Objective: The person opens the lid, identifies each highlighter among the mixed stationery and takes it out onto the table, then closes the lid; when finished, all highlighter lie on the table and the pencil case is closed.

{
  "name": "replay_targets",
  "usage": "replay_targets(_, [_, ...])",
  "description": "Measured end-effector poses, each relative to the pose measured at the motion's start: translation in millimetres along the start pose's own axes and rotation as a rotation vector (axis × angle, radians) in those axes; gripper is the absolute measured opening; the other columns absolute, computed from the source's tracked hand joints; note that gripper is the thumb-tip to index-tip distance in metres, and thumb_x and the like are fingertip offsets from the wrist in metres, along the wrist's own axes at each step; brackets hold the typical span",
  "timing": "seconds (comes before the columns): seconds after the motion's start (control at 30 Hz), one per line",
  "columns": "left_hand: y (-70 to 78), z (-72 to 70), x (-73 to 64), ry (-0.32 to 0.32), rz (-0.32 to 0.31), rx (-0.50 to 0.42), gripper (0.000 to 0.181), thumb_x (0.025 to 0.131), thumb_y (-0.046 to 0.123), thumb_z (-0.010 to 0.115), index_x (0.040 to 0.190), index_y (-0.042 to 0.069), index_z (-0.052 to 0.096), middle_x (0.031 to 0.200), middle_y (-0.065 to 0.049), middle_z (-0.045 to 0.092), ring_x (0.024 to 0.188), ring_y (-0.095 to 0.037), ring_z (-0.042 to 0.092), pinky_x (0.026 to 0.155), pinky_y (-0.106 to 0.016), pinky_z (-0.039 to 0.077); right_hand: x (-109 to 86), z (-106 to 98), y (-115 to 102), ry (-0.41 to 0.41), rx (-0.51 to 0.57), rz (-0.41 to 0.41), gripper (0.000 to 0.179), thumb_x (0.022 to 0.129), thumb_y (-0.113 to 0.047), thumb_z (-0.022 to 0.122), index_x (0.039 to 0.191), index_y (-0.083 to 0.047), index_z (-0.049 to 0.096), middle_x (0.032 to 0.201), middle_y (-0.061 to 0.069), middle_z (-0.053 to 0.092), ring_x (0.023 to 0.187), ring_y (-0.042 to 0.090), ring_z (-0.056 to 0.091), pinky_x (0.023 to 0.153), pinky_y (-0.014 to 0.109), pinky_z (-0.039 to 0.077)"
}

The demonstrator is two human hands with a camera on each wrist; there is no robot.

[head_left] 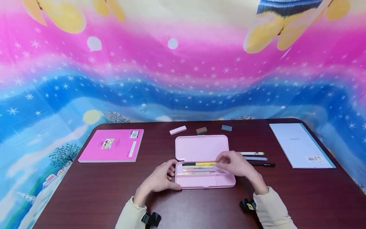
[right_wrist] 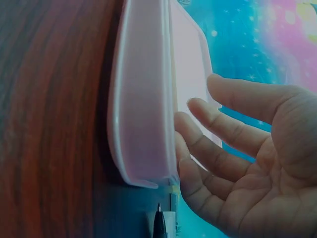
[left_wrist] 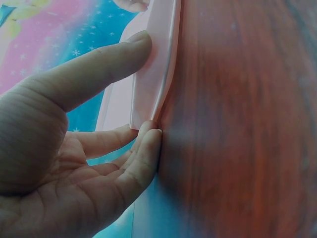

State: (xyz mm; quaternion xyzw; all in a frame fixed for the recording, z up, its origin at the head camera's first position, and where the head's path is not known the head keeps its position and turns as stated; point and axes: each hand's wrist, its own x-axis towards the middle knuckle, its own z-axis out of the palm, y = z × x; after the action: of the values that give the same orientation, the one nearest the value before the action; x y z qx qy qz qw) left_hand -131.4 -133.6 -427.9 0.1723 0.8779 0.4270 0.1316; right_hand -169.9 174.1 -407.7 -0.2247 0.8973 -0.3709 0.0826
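An open pink pencil case (head_left: 197,182) lies on the table, its lid (head_left: 201,148) folded back. Inside, a yellow and black pen (head_left: 197,163) lies along the back with several slim pens (head_left: 197,170) in front of it. My left hand (head_left: 160,176) holds the case's left end, thumb (left_wrist: 138,47) on the front wall and fingers (left_wrist: 143,148) at the end corner. My right hand (head_left: 233,163) is over the right part of the tray, fingertips near the yellow pen's end. In the right wrist view its fingers (right_wrist: 223,131) are loosely bent, thumb apart, with nothing visible between them.
Right of the case lie a white pen (head_left: 253,153), a blue-lilac pen (head_left: 258,158) and a black pen (head_left: 264,164). Behind it are a pink eraser (head_left: 178,130), a brown-green one (head_left: 201,130) and a grey-blue one (head_left: 227,128). A pink book (head_left: 114,146) and a pale-blue notebook (head_left: 298,146) flank them.
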Motion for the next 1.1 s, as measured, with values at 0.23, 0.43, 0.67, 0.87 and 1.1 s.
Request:
replay_targets(0.23, [-0.5, -0.3, -0.8, -0.001, 0.005, -0.003, 0.077, 0.065, 0.019, 0.089, 0.127, 0.001, 0.046, 0.098, -0.008, 0.051, 0.085, -0.017, 0.052, 0.07, -0.024, 0.049, 1.0, 4, -1, -0.072, -0.016, 0.007, 0.011, 0.085, -0.014, 0.071, 0.093, -0.006, 0.07, 0.08, -0.004, 0.064, 0.072, 0.01, 0.055, 0.063, 0.026, 0.044])
replay_targets(0.43, [-0.3, -0.1, -0.7, -0.004, 0.005, -0.005, 0.076, 0.065, 0.019, 0.089, 0.126, 0.001, 0.047, 0.097, -0.008, 0.051, 0.085, -0.017, 0.052, 0.07, -0.024, 0.049, -0.2, 6, -7, -0.101, -0.019, 0.015, 0.013, 0.085, -0.013, 0.071, 0.096, -0.005, 0.071, 0.082, -0.002, 0.067, 0.071, 0.01, 0.055, 0.063, 0.025, 0.044])
replay_targets(0.67, [0.0, 0.5, -0.2, -0.004, 0.007, -0.005, 0.076, 0.065, 0.019, 0.089, 0.126, 0.001, 0.047, 0.097, -0.008, 0.05, 0.084, -0.017, 0.052, 0.07, -0.025, 0.049, 0.3, 11, -9, -0.09, -0.027, 0.029, 0.011, 0.086, -0.015, 0.07, 0.094, -0.006, 0.069, 0.077, -0.003, 0.063, 0.065, 0.009, 0.05, 0.058, 0.024, 0.041])
replay_targets(0.87, [-0.9, 1.2, 0.0, -0.001, 0.011, -0.005, 0.075, 0.065, 0.019, 0.089, 0.125, 0.001, 0.047, 0.097, -0.008, 0.05, 0.084, -0.017, 0.052, 0.07, -0.025, 0.049, 0.3, 13, -10, -0.073, -0.017, 0.039, 0.008, 0.085, -0.013, 0.072, 0.089, -0.009, 0.066, 0.075, -0.003, 0.061, 0.065, 0.01, 0.05, 0.057, 0.025, 0.041])
replay_targets(1.1, [-1.8, 1.4, 0.3, 0.001, 0.014, -0.008, 0.076, 0.065, 0.019, 0.089, 0.126, 0.001, 0.047, 0.097, -0.007, 0.05, 0.084, -0.017, 0.052, 0.07, -0.024, 0.049, 1.1, 13, -11, -0.059, 0.012, 0.031, 0.013, 0.08, -0.006, 0.075, 0.089, -0.007, 0.065, 0.075, -0.003, 0.061, 0.068, 0.01, 0.053, 0.06, 0.025, 0.044])
